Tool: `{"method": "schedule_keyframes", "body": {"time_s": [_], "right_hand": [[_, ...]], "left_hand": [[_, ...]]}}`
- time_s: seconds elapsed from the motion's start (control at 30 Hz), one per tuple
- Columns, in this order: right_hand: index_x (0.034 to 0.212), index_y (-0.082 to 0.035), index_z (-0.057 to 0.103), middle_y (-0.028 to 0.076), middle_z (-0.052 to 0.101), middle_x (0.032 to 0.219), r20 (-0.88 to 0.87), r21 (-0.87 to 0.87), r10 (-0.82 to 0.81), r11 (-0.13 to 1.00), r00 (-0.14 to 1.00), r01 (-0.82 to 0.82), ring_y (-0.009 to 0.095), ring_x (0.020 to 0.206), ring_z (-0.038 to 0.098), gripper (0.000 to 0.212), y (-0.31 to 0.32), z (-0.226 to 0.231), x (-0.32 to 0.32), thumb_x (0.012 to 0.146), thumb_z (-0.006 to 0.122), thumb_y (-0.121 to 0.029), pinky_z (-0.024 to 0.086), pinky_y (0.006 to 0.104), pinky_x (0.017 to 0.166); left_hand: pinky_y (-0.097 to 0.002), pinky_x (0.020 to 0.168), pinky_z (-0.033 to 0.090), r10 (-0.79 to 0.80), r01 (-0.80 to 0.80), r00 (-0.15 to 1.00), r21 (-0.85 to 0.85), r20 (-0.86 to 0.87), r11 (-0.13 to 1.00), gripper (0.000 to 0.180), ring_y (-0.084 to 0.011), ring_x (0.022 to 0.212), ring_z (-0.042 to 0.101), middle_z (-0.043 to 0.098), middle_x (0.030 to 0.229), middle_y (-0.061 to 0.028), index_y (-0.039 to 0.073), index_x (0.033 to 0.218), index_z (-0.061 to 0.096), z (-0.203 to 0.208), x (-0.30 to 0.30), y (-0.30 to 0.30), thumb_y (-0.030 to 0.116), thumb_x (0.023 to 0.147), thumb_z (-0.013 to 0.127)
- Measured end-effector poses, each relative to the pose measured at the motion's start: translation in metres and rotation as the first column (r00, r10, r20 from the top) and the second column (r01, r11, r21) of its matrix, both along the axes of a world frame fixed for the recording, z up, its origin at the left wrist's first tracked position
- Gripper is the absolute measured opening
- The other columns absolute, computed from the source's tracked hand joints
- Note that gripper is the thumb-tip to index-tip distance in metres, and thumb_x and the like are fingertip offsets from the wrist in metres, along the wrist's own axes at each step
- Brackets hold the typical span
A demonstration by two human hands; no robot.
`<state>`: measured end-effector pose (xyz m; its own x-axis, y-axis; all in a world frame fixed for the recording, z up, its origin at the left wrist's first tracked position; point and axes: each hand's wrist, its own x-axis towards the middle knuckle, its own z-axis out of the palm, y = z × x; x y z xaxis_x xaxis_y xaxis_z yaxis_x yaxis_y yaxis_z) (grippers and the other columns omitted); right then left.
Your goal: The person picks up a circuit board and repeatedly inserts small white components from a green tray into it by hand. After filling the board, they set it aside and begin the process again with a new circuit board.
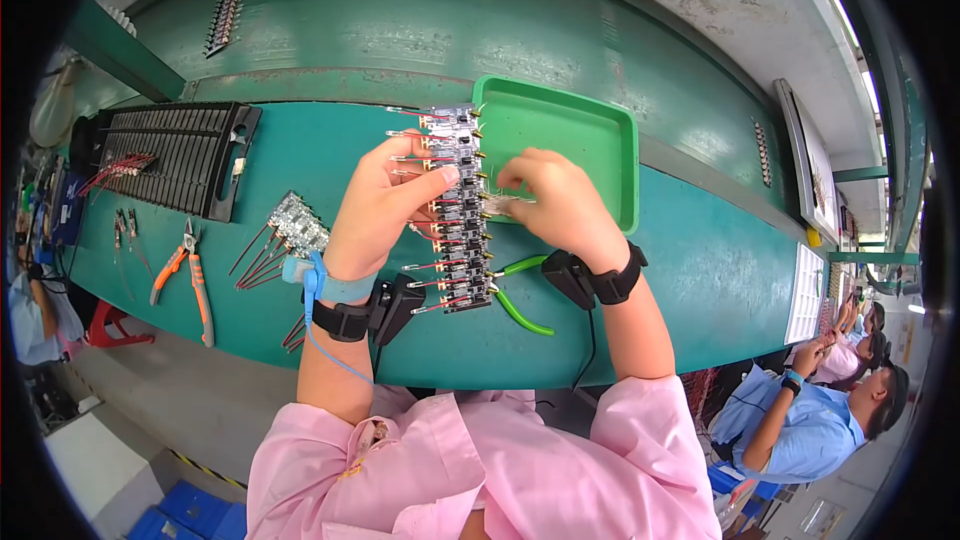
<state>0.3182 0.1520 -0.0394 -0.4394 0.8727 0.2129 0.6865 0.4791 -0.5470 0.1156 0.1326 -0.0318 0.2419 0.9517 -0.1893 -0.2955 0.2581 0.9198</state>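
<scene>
A long strip of small circuit boards with short red wires along its left edge is held upright over the table by my left hand. Thumb and fingers of that hand grip the strip's upper half. My right hand is closed at the strip's right edge, its fingers pinching a small bunch of thin pale leads; its fingertips are slightly blurred. Green-handled pliers lie under the strip's lower end, their jaws partly hidden. More boards with red wires rest beside my left wrist.
Behind my right hand stands a green tray. Orange-handled pliers and a black slotted rack are at the left. Further board strips lie on the green surface beyond. Co-workers sit at the right.
</scene>
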Motion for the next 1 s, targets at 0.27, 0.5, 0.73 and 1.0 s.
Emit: {"method": "schedule_keyframes", "body": {"time_s": [0.27, 0.5, 0.73, 1.0], "right_hand": [[0.073, 0.000, 0.060, 0.011, 0.057, 0.071, 0.105, -0.223, 0.039, 0.975, 0.994, -0.014, 0.025, 0.064, 0.058, 0.009, 0.005, -0.006, -0.006, 0.065, 0.063, -0.001, 0.045, 0.0321, 0.059], [0.072, 0.000, 0.060, 0.011, 0.057, 0.068, 0.055, -0.181, 0.032, 0.983, 0.998, -0.021, 0.023, 0.062, 0.057, 0.007, 0.002, -0.006, -0.005, 0.064, 0.059, 0.001, 0.045, 0.0316, 0.058], [0.075, 0.001, 0.060, 0.008, 0.057, 0.068, -0.082, -0.157, -0.026, 0.988, 0.996, 0.013, 0.015, 0.062, 0.058, 0.006, -0.001, 0.015, 0.001, 0.070, 0.058, 0.003, 0.045, 0.0263, 0.057], [0.075, 0.002, 0.058, 0.003, 0.058, 0.071, -0.467, -0.267, -0.142, 0.964, 0.873, 0.014, 0.010, 0.067, 0.055, 0.002, -0.007, 0.028, -0.002, 0.074, 0.058, 0.004, 0.045, 0.0231, 0.061]], "left_hand": [[-0.0207, 0.044, 0.046, 0.014, -0.014, 1.000, 0.007, 0.007, 1.000, 0.020, -0.0078, 0.058, 0.056, 0.059, 0.074, -0.0024, 0.003, 0.098, 0.053, 0.002, 0.003, 0.000, 0.008, 0.080, 0.060], [-0.0208, 0.044, 0.046, 0.012, -0.012, 1.000, -0.005, -0.017, 1.000, 0.021, -0.0075, 0.057, 0.056, 0.059, 0.074, -0.0027, 0.003, 0.098, 0.053, -0.002, 0.001, 0.000, 0.009, 0.079, 0.062], [-0.0210, 0.043, 0.045, -0.014, 0.014, 0.999, -0.006, -0.032, 1.000, 0.020, -0.0080, 0.055, 0.055, 0.059, 0.075, -0.0035, 0.003, 0.096, 0.053, 0.003, 0.004, -0.001, 0.010, 0.079, 0.062], [-0.0203, 0.042, 0.045, -0.080, 0.079, 0.997, -0.020, -0.019, 0.997, 0.020, -0.0082, 0.054, 0.055, 0.058, 0.074, -0.0032, 0.002, 0.094, 0.053, 0.003, 0.005, -0.002, 0.011, 0.079, 0.062]]}}
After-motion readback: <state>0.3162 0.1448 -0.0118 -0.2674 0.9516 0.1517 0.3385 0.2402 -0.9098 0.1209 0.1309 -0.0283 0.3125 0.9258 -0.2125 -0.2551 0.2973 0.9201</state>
